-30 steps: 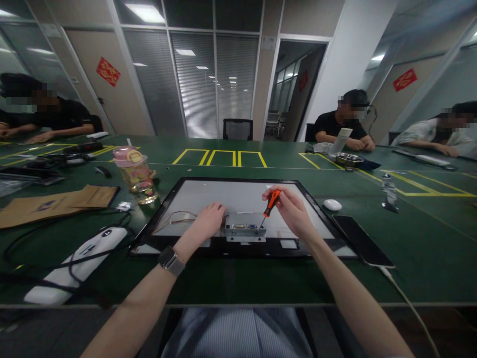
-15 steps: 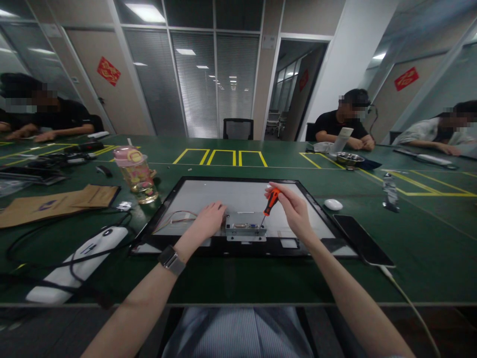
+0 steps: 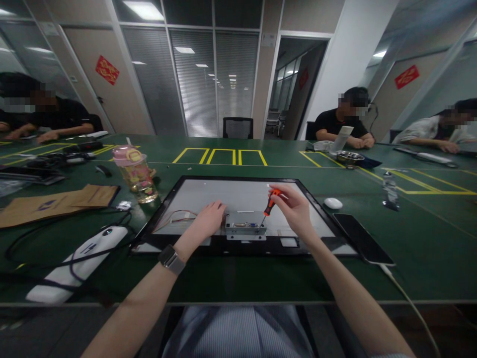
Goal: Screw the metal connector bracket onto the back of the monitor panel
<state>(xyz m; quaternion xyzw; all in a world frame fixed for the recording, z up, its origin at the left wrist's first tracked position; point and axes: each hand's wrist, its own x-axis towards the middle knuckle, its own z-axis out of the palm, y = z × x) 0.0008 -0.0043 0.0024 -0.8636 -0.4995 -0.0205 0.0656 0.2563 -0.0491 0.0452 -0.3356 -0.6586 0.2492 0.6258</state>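
Note:
My right hand [image 3: 294, 206] is closed around the orange and black handle of a screwdriver [image 3: 273, 201]. The tool slants down to the left, its thin shaft reaching the right end of a metal bracket [image 3: 242, 230] with connector ports. That bracket sits at the near side of a display panel [image 3: 242, 191], pale with a black frame, lying flat on the table. At the bracket's left end, my left hand [image 3: 209, 219] presses its bent fingers against it; the fingertips are partly hidden. A thin bundle of wires [image 3: 179, 215] lies on the panel left of that hand.
On the left are a white power strip [image 3: 80, 263] with black cables, a brown paper envelope [image 3: 55, 201] and a pink-lidded bottle [image 3: 134, 171]. A phone [image 3: 363, 238] on a cable and a white mouse [image 3: 333, 203] lie right. Several people sit across the green table [image 3: 223, 278].
Both hands stay in nearly the same places. My right fingers have shifted slightly on the screwdriver's handle, while its tip remains at the bracket's right end.

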